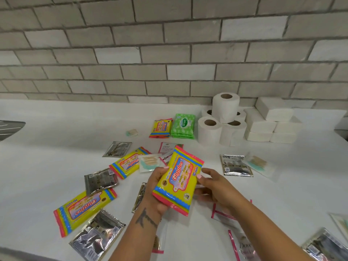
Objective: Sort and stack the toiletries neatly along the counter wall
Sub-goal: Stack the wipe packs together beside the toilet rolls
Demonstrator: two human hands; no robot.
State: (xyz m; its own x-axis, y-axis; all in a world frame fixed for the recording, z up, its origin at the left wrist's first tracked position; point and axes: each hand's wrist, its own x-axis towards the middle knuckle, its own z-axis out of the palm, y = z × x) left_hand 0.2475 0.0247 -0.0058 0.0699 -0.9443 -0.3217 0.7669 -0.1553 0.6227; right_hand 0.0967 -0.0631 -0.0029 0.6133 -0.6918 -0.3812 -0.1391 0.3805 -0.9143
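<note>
A yellow Giggles wipes pack [178, 180] is held above the white counter [56, 132]. My left hand [156, 191] grips its left side from underneath, and my right hand [211, 184] pinches its right edge. Two more Giggles packs [130, 162] [84, 210] lie loose on the left. By the wall stand a stack of Giggles packs [161, 128], a stack of green wipes packs [183, 126], piled toilet rolls [222, 119] and stacked white tissue packs [271, 123].
Silver sachets [116, 149] [100, 180] [97, 236] [236, 164] and pink-edged Dove sachets [166, 147] [243, 245] are scattered over the counter. Clear bags of cotton swabs [149, 162] [259, 162] lie near the middle. A small comb-like item [132, 132] sits left of the stacks.
</note>
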